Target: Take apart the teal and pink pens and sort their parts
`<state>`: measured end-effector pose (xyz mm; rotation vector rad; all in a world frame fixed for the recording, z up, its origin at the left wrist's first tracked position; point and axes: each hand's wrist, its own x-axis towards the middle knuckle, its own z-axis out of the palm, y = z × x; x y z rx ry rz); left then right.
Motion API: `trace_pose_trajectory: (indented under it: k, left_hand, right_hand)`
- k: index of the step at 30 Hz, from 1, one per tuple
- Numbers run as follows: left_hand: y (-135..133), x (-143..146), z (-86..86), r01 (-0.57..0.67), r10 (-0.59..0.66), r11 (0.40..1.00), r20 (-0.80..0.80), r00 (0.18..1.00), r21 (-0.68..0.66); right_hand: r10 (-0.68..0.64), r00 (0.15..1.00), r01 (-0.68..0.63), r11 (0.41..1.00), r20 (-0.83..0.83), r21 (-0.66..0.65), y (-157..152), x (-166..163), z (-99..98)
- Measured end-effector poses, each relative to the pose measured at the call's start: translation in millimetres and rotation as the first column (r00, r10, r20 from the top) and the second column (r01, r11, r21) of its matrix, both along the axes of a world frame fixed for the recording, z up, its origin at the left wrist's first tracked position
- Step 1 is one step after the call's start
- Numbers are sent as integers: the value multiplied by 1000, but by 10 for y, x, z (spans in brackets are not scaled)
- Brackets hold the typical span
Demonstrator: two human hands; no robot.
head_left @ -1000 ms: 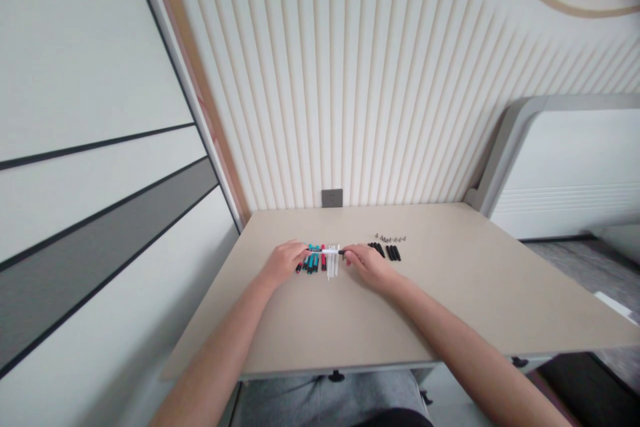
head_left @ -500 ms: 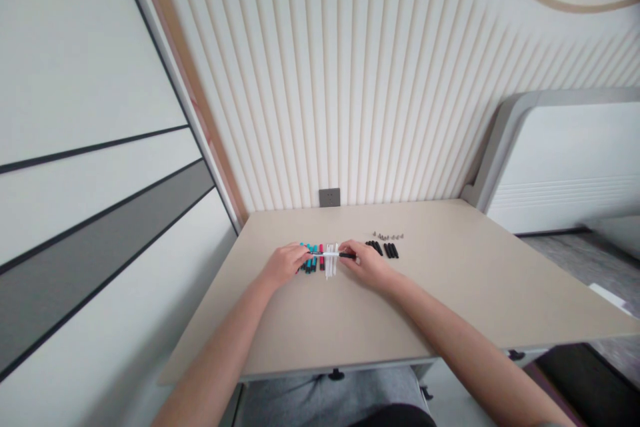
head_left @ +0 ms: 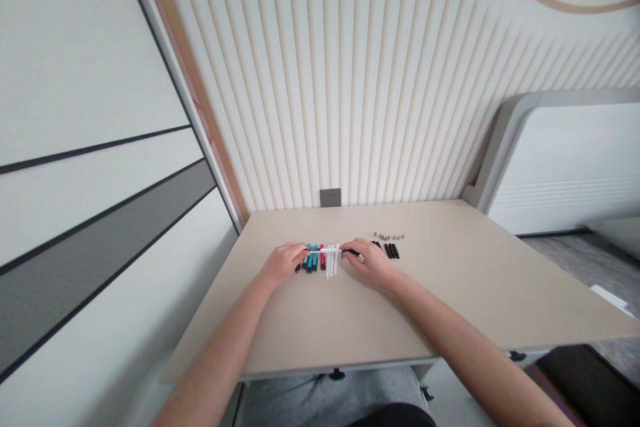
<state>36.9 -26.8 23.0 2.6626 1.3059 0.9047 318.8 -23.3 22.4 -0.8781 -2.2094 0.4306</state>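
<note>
My left hand (head_left: pixel 285 261) is closed on one end of a slim white pen refill (head_left: pixel 327 251) with a dark left end. The refill lies crosswise, above several white refills (head_left: pixel 332 265) on the table. At its right end my right hand (head_left: pixel 369 257) pinches a black pen barrel (head_left: pixel 351 252). Whether the refill sits inside the barrel is too small to tell. Below and beside my left hand lie several teal-and-black pen parts (head_left: pixel 311 260) and a red one (head_left: pixel 323 257). My right hand partly hides a group of black barrels (head_left: pixel 377 245).
More black barrels (head_left: pixel 392 251) lie right of my right hand. Behind them are several small metallic pieces (head_left: pixel 389 237). The beige table (head_left: pixel 450 280) meets a ribbed wall with a dark socket (head_left: pixel 330 197). A white headboard (head_left: pixel 565 153) stands at the right.
The black barrel in my right hand has tilted and shifted slightly right and up. The refill has also risen a little, and my left hand has moved slightly left.
</note>
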Motion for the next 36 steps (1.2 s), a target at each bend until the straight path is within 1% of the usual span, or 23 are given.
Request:
trace_pose_trajectory:
  k: [3,7,11,14,17,20,24,27,31,36]
  left_hand:
    - [0,-24,17,-16,16,1000,14,1000,-6]
    - [-4,-62,43,-57,57,998,43,997,-5]
    - [-7,-97,49,-88,92,995,101,991,-40]
    - [-9,-127,45,-135,144,989,154,978,-67]
    - [-15,-153,42,-167,177,983,173,969,-72]
    - [-24,-152,40,-148,154,987,120,981,-55]
    - [-29,-101,30,-81,82,996,22,996,-37]
    - [-29,-52,15,-41,39,997,-35,999,-59]
    - [-37,-5,6,-27,18,994,-94,995,-105]
    - [-51,19,23,-29,18,993,-92,996,-118]
  right_hand:
    - [-27,999,27,1000,21,-4,2,32,33]
    - [-85,995,89,994,54,-59,6,72,52]
    - [-65,992,74,994,106,-79,6,110,78]
    - [-2,992,15,995,124,-102,9,169,118]
    - [132,982,-110,982,137,-155,8,239,145]
    - [235,955,-201,961,178,-190,3,262,126]
    - [303,927,-262,944,220,-199,3,213,58]
    - [318,920,-289,945,228,-151,7,184,35]
    - [304,919,-286,952,250,-106,4,182,53]
    - [295,916,-284,955,271,-81,-23,169,80]
